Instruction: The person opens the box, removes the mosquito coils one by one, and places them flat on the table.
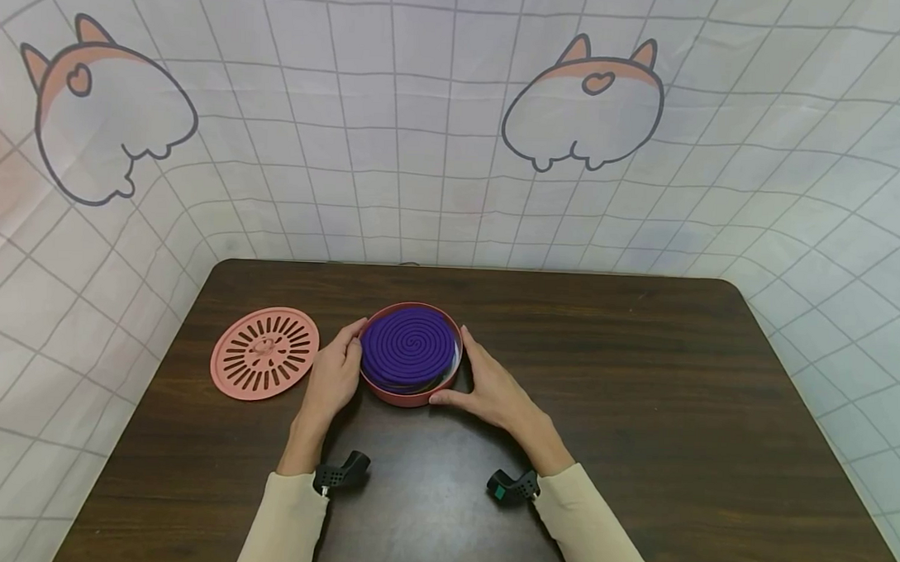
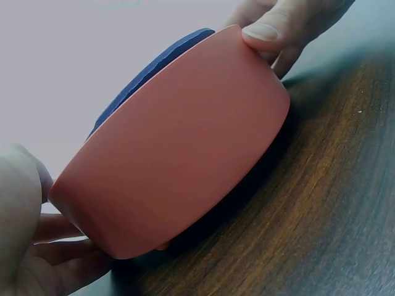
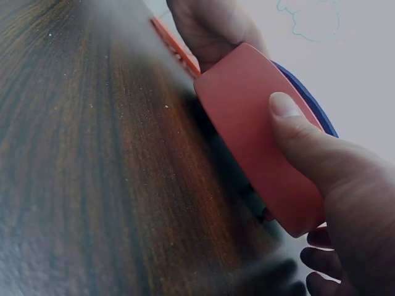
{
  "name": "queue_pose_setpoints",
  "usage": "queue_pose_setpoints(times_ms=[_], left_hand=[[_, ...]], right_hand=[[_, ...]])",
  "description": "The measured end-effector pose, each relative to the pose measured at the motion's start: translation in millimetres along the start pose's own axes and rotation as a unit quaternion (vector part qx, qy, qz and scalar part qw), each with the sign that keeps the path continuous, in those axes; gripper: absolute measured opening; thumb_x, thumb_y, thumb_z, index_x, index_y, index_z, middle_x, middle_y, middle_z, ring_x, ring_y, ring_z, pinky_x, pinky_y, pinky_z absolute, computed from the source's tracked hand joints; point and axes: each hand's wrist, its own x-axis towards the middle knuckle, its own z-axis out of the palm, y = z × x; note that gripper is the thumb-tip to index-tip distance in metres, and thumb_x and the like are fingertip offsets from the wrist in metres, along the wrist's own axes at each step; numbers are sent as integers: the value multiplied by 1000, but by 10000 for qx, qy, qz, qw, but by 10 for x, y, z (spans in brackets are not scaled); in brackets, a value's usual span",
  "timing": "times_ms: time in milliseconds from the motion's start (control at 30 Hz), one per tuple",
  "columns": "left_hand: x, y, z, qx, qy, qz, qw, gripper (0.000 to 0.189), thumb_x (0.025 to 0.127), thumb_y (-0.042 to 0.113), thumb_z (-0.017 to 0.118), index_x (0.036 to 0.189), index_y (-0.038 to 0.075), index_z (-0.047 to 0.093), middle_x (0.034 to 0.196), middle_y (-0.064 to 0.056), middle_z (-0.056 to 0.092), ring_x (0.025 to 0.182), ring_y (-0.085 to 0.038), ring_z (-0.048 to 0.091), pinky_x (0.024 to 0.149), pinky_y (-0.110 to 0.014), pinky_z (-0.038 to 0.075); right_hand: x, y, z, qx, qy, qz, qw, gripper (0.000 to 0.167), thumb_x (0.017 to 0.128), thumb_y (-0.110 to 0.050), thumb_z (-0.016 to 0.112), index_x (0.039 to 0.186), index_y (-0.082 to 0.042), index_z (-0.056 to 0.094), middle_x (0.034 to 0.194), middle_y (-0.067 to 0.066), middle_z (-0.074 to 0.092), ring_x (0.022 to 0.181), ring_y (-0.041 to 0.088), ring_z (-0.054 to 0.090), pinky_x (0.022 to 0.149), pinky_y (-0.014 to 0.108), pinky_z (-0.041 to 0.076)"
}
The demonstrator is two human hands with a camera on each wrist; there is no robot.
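Observation:
A round pinkish-red mosquito coil box point(image 1: 404, 400) is between both hands near the middle of the table. Lying in its top is a purple spiral mosquito coil point(image 1: 409, 346), standing a little above the rim. My left hand point(image 1: 334, 376) grips the box's left side, its fingers reaching round the far edge. On the right side my right hand point(image 1: 495, 387) holds the box, thumb against the near wall and fingers behind. From the right wrist, the thumb point(image 3: 299, 126) presses flat on the box wall point(image 3: 247, 111). Shadow lies below the box; whether it touches the table is unclear.
A pink slotted lid point(image 1: 265, 354) lies flat on the dark wooden table point(image 1: 639, 403), left of the left hand. A white grid-patterned curtain point(image 1: 455, 149) with animal drawings hangs behind and along the sides. Each wrist wears a black camera point(image 1: 341, 473).

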Motion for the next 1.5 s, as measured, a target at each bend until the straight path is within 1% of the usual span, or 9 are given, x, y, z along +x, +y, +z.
queue_pose_setpoints(times_ms=[167, 433, 800, 1000, 1300, 1500], left_hand=[[-2, 1, 0, -16, -6, -28, 10000, 42, 105, 19, 40, 144, 12, 55, 140, -15, 61, 132, -31, 57, 110, -52, 45], [-6, 7, -5, -27, -18, -40, 10000, 42, 106, 19, 40, 143, 12, 55, 141, -15, 61, 133, -31, 56, 111, -51, 44], [-4, 7, -3, -45, 32, -4, 10000, 41, 105, 19, 40, 143, 11, 56, 140, -15, 61, 131, -31, 57, 110, -52, 45], [-11, 10, -3, -54, 47, -8, 10000, 41, 105, 19, 40, 143, 12, 56, 139, -15, 62, 131, -32, 58, 109, -52, 46], [-9, 14, -6, -74, 53, -1, 10000, 41, 105, 19, 41, 142, 13, 57, 138, -15, 63, 130, -32, 58, 108, -52, 46], [-7, 10, -1, -35, 45, -19, 10000, 42, 105, 19, 41, 142, 12, 56, 138, -15, 63, 129, -32, 59, 107, -53, 46]], right_hand=[[2, -2, -8, 24, 53, -79, 10000, 123, 76, -67, 75, 162, -6, 10, 166, 13, 23, 152, 28, 31, 120, 48, 33], [-3, -4, -23, 29, 82, 7, 10000, 122, 76, -67, 75, 162, -9, 10, 167, 10, 22, 152, 28, 30, 120, 50, 33], [-2, -28, -45, 110, 177, -45, 9998, 118, 78, -67, 73, 162, -9, 13, 167, 10, 23, 152, 27, 29, 121, 50, 33], [1, -36, -50, 118, 242, -91, 9996, 114, 80, -65, 72, 161, -10, 17, 166, 10, 25, 152, 28, 31, 120, 52, 33], [-9, -71, -63, 152, 260, -81, 9995, 112, 80, -65, 72, 161, -10, 18, 166, 9, 26, 152, 28, 31, 120, 52, 33], [-13, -80, -57, 110, 315, -127, 9994, 107, 83, -61, 72, 161, -10, 19, 165, 12, 28, 151, 28, 32, 120, 52, 34]])
